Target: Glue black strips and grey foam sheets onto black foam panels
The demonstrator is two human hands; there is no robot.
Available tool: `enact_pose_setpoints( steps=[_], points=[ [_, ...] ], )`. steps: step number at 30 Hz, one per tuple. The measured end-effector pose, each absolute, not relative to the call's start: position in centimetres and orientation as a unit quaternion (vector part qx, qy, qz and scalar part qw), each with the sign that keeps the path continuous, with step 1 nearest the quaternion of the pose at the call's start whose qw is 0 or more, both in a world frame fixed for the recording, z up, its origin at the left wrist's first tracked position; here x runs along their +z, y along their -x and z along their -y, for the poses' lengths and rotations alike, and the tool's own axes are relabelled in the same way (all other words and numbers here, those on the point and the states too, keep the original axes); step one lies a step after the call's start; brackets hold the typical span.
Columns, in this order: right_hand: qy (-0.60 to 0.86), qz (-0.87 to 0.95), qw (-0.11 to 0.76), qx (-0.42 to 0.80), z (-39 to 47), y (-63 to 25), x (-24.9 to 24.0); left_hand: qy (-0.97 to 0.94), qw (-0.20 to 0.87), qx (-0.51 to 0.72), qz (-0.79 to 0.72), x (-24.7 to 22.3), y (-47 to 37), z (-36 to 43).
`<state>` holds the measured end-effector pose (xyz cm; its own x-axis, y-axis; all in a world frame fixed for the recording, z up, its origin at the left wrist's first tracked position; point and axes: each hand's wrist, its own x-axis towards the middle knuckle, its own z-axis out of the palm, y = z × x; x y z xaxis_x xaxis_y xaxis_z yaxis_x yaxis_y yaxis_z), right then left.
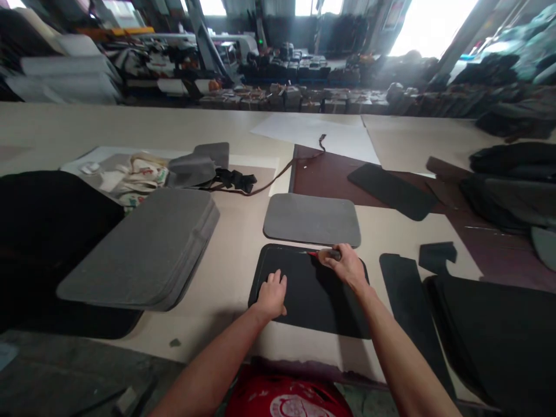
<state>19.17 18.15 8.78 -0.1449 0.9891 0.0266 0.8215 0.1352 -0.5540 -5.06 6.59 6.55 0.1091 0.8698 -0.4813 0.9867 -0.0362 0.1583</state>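
Left hand (273, 294) flat on black panel (310, 292), right hand (343, 263) gripping red-tipped marker (324, 253) at far edge; panel may slip, skewing the line.

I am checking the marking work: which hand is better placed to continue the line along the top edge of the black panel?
Probably the right hand: it holds the marker at the black panel top edge; the left hand lies flat.

Matt black sheet (313, 295), grey foam pad (311, 220), both smooth
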Motion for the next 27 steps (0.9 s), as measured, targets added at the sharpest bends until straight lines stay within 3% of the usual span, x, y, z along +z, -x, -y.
enact_pose_setpoints(
  steps=[10, 16, 19, 22, 27],
  points=[
    [0.642, 0.684, 0.243, 0.245, -17.1, -19.3, 8.0, -0.704, 0.230, -0.131, -0.659, 6.7, 4.8, -6.8],
    [0.635, 0.497, 0.344, 0.482, -15.0, -17.4, 7.2, -0.706, 0.228, -0.137, -0.656, 6.7, 5.0, -6.9],
    [0.628, 0.370, 0.429, 0.533, -13.7, -20.3, 7.4, -0.710, 0.224, -0.134, -0.653, 6.5, 5.1, -6.8],
    [0.646, 0.311, 0.474, 0.512, -12.3, -25.1, 8.1, -0.713, 0.220, -0.131, -0.652, 6.4, 5.1, -6.9],
    [0.751, 0.342, 0.431, 0.364, -10.1, -32.1, 9.1, -0.717, 0.214, -0.133, -0.650, 6.6, 5.1, -7.4]
  ],
)
